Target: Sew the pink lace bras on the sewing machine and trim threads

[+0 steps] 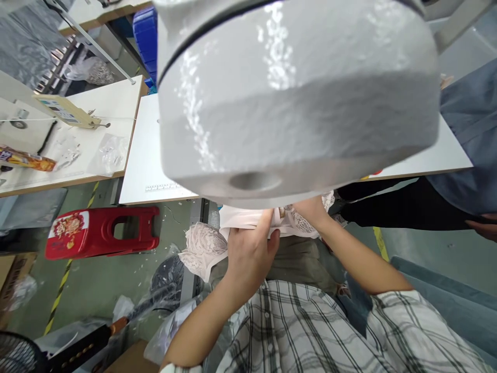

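A big grey sewing machine head fills the top of the view and hides most of what lies beneath it. Just below its underside, my left hand pinches the edge of a pale pink fabric between thumb and fingers. My right hand reaches in from the right and rests on the same cloth where white lace shows; its fingers are tucked under the machine and hidden. My checked shirt sleeves fill the bottom.
White sewing table runs under the machine. A second table on the left carries plastic bags and a control box. A red plastic stool lies on the green floor. Lace pieces hang below. Another person in blue stands right.
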`<action>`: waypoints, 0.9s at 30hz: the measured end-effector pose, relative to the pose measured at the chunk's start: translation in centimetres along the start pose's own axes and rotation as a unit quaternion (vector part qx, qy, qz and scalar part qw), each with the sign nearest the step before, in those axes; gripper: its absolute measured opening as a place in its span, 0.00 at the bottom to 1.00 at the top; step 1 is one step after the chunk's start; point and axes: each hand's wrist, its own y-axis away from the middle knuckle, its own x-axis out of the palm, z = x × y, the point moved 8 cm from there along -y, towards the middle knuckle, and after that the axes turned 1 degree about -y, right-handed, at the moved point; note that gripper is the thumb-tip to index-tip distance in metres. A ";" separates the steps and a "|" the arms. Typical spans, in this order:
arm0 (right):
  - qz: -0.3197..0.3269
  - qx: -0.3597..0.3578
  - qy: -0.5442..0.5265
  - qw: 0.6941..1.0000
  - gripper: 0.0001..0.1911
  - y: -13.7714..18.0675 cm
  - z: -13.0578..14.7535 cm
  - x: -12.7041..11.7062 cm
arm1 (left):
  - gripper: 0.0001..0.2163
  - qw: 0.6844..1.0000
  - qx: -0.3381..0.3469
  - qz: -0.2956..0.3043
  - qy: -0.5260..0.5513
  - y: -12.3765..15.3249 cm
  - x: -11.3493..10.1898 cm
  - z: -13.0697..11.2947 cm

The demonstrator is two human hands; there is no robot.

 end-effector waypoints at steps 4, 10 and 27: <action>-0.006 0.040 -0.056 0.998 0.15 1.0 -0.7 -0.5 | 0.20 1.000 -0.006 -0.010 0.005 0.3 -0.2 0.6; 0.027 0.095 -0.087 0.991 0.18 2.7 -1.2 -0.3 | 0.34 0.997 -0.012 -0.079 0.004 1.7 0.0 1.3; 0.104 0.183 -0.160 0.964 0.18 11.1 0.9 -0.4 | 0.44 0.990 0.060 0.019 0.124 7.3 1.9 -4.4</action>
